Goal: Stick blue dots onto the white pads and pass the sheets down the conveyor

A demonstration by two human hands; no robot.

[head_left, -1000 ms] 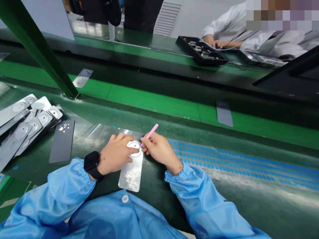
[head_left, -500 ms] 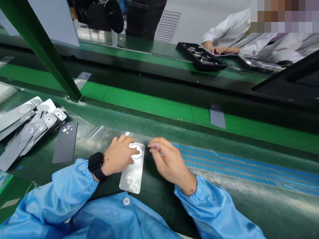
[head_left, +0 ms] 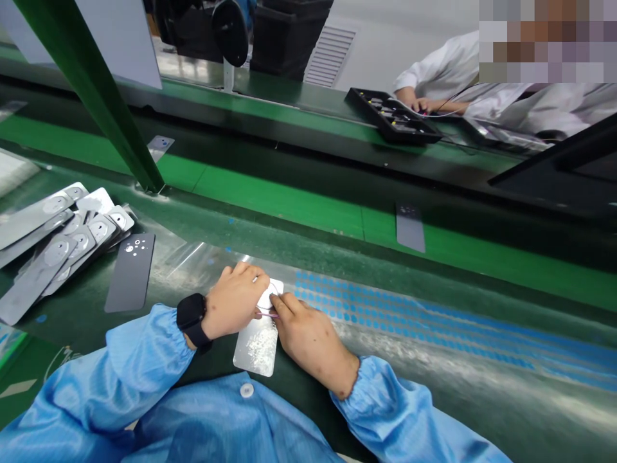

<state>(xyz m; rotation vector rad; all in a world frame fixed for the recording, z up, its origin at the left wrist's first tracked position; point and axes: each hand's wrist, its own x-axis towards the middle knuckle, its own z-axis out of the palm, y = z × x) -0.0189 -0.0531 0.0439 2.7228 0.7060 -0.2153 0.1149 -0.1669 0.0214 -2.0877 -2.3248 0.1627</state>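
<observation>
A silvery phone back cover (head_left: 255,350) lies inner side up on the bench in front of me, with a white patch at its camera end. My left hand (head_left: 235,299), wearing a black watch, grips the cover's upper left edge with curled fingers. From the right, my right hand (head_left: 311,331) has its fingertips down on the white patch, closed round a thin pink tool (head_left: 268,315); most of it is hidden in the fingers. Beside this hand runs a clear sheet of blue round stickers (head_left: 357,302).
A pile of silvery phone covers (head_left: 58,251) lies at the left, beside a dark grey cover (head_left: 130,273). More covers lie on the green belt (head_left: 289,199), one grey (head_left: 409,227). Beyond it, a person in white works by a black tray (head_left: 393,119). A green post (head_left: 96,96) rises at left.
My right hand has moved left and down onto the cover's camera end. The left hand has stayed at the cover, its fingers drawn in. The grey cover on the belt has shifted left.
</observation>
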